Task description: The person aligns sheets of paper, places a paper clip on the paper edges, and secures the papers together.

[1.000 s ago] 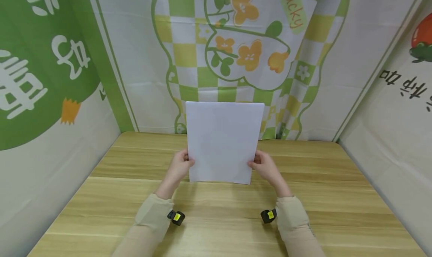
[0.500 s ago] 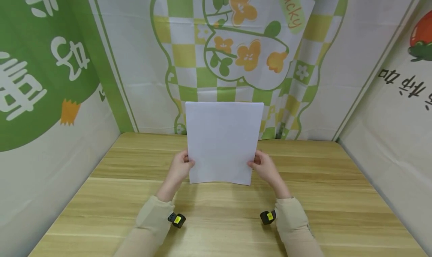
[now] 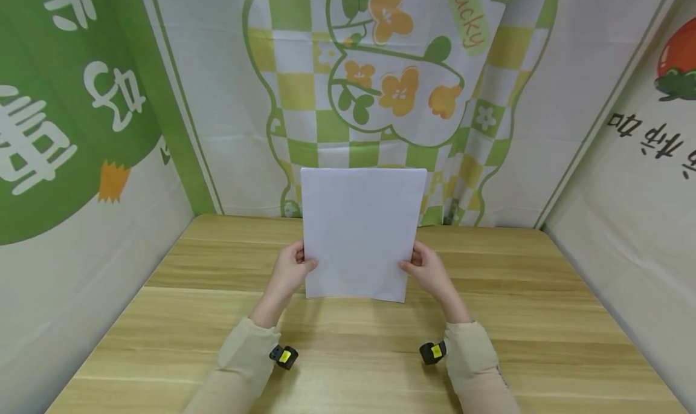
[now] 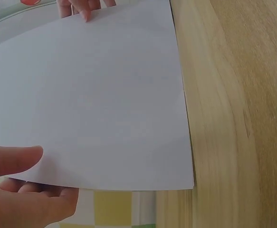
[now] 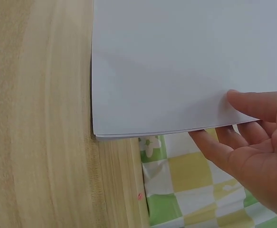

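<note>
A stack of white paper stands upright over the wooden table in the head view, its lower edge close to the tabletop. My left hand pinches its left side, thumb on the near face and fingers behind. On the opposite side my right hand pinches it the same way. In the right wrist view several sheet edges show along the border of the paper, above the fingers of the right hand. The left wrist view has the left thumb lying flat on the paper; the fingertips behind are partly hidden.
The wooden table spreads under both forearms. Behind it hangs a checked, flowered curtain. Printed fabric walls close in the left side and right side. A small black camera sits at each wrist.
The paper stack has come down slightly in the head view, its top and bottom edges a little lower. Both hands keep their grip at its sides.
</note>
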Motion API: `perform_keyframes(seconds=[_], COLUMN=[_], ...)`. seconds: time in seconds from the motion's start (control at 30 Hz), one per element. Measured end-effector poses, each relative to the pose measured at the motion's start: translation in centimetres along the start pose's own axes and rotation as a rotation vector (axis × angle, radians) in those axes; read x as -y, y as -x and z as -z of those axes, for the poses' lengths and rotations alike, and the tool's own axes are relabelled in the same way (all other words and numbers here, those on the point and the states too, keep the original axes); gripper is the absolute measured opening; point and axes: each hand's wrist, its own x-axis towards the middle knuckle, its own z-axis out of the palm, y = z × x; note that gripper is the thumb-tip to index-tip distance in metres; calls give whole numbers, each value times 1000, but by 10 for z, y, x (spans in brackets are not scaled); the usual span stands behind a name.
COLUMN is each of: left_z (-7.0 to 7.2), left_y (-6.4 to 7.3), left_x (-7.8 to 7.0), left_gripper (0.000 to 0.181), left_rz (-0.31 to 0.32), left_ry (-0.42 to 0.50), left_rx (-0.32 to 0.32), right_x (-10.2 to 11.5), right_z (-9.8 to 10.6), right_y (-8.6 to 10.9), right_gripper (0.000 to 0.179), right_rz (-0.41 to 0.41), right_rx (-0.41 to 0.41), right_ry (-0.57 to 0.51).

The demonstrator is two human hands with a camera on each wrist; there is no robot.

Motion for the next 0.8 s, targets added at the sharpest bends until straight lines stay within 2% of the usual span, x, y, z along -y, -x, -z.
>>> perform_keyframes(seconds=[0.13,0.37,0.57,0.8], left_z=[-1,-4,-6,-8], left_y=[-1,-3,-2,1], left_x=[-1,2,2,-3], left_gripper=[44,40,39,39], left_rz=[-7,-31,-23,-41], left_ry=[2,32,45,65], left_rx=[-16,-37,-58,-74], right_x=[0,0,1,3], right_z=[0,-2,-3,-4], right_y=[1,-2,-2,-3], right_gripper=[37,41,40,39], right_rz=[43,-53,-57,-29], right_rx=[-10,2,-1,-23], right_ry=[-15,-18,-21,-42])
